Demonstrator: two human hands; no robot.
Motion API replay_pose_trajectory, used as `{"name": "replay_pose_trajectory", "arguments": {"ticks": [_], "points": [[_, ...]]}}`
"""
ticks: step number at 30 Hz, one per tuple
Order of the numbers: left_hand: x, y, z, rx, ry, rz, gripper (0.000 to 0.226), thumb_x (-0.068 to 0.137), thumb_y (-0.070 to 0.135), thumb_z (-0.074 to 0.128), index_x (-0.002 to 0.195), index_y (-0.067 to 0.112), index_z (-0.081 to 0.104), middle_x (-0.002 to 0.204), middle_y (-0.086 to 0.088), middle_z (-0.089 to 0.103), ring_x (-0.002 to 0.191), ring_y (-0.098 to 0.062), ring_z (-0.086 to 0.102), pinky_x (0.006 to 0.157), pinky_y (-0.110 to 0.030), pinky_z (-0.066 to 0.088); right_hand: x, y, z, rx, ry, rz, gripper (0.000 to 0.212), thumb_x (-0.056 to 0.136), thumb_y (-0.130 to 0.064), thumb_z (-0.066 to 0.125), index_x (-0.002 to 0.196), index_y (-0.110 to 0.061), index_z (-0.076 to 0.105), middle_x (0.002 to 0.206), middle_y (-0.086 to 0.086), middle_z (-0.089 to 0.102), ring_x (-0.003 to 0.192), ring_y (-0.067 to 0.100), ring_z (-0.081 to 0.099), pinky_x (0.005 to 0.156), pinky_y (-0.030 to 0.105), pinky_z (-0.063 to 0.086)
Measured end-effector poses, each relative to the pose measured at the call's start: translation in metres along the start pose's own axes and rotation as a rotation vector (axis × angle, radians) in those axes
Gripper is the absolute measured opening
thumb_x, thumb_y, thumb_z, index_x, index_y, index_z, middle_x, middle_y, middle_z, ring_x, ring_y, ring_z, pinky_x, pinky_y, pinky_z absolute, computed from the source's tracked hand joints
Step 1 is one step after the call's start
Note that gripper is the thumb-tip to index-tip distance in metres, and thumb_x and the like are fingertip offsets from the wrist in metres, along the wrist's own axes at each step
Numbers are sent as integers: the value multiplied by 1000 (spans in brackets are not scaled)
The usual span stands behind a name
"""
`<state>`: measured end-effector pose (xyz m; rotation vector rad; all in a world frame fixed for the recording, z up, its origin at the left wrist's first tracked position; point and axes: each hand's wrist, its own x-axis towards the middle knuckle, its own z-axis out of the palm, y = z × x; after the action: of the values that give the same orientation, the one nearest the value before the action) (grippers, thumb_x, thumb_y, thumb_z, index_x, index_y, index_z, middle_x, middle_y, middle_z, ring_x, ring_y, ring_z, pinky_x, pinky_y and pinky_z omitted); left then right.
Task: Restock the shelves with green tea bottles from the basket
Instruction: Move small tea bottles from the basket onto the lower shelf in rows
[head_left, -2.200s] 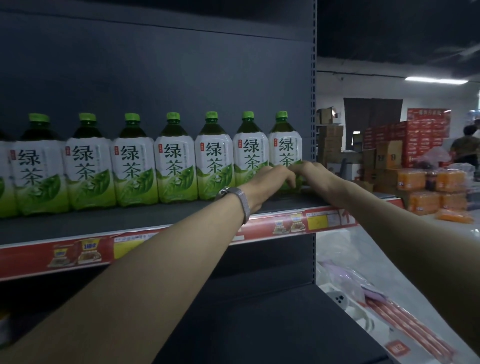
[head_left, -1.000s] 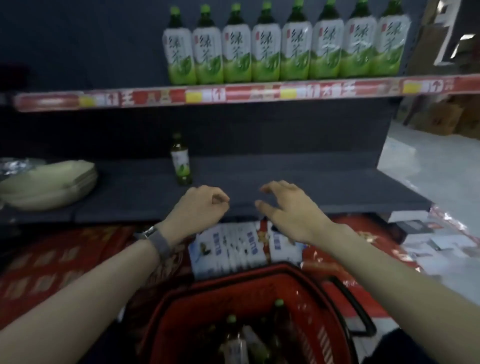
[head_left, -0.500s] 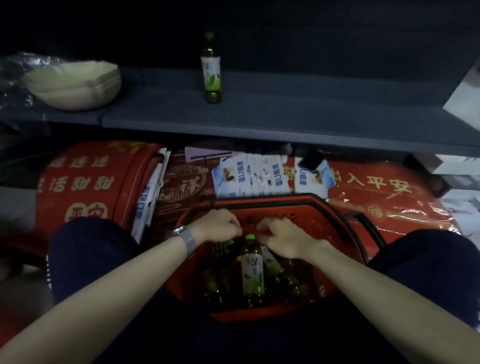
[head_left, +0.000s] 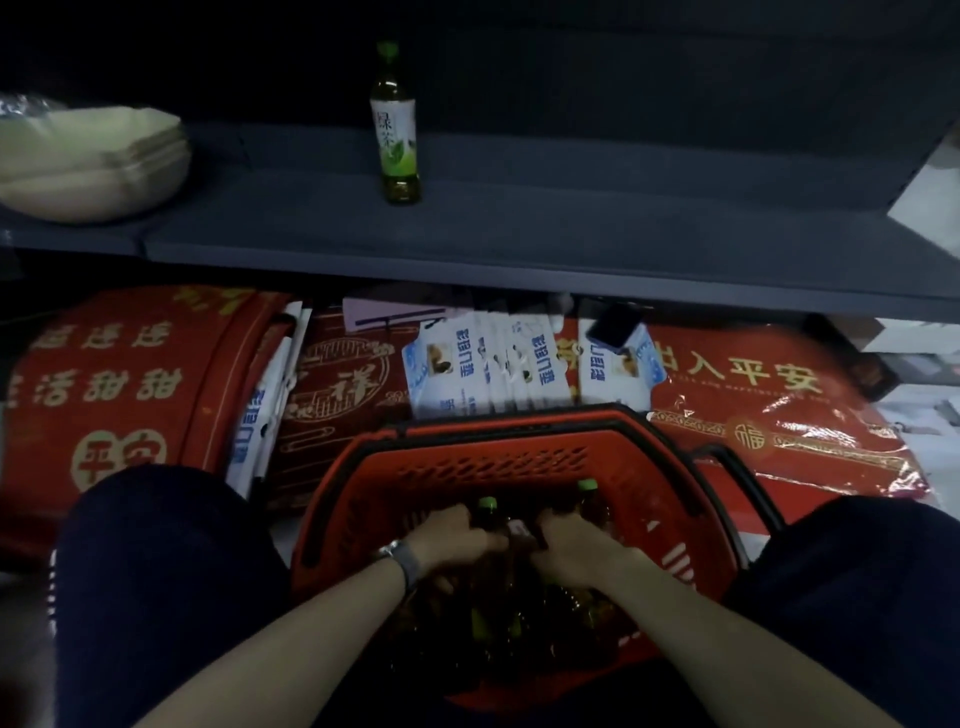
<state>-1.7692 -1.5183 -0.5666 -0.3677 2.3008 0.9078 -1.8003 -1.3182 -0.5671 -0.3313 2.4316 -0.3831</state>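
A red shopping basket (head_left: 670, 452) stands on the floor between my knees, with several green tea bottles lying dim inside it. My left hand (head_left: 457, 538), a watch on its wrist, is curled round the neck of a green-capped bottle (head_left: 487, 504). My right hand (head_left: 576, 548) is closed beside it on another bottle, whose green cap (head_left: 587, 486) pokes out above the fingers. One small green tea bottle (head_left: 397, 130) stands upright alone on the dark low shelf (head_left: 571, 234), far above both hands.
A plastic-wrapped stack of pale bowls (head_left: 88, 161) lies at the shelf's left end. Under the shelf are red gift packs (head_left: 104, 384) and white-and-blue packets (head_left: 488, 369). My dark-trousered knees (head_left: 156, 571) flank the basket.
The view dropped from the upper shelf's row of large bottles down to the basket. Both hands left that shelf, went down into the basket and closed on bottles.
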Motion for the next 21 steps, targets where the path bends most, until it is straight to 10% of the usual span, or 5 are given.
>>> {"name": "replay_pose_trajectory", "arguments": {"ticks": [7, 21], "points": [[10, -8, 25, -28, -88, -35, 92, 73, 64, 77, 145, 15, 46, 129, -3, 68, 101, -15, 66, 75, -20, 50, 17, 6, 22, 45, -63, 132, 60, 99, -44, 49, 148, -10, 47, 143, 21, 59, 131, 41, 60, 105, 39, 50], [7, -19, 17, -165, -45, -3, 63, 57, 43, 84, 115, 24, 69, 104, 4, 76, 89, -8, 71, 66, -24, 58, 18, 8, 30, 12, -18, 186, 46, 83, -36, 76, 118, -8, 66, 124, 15, 66, 114, 35, 69, 87, 34, 57]]}}
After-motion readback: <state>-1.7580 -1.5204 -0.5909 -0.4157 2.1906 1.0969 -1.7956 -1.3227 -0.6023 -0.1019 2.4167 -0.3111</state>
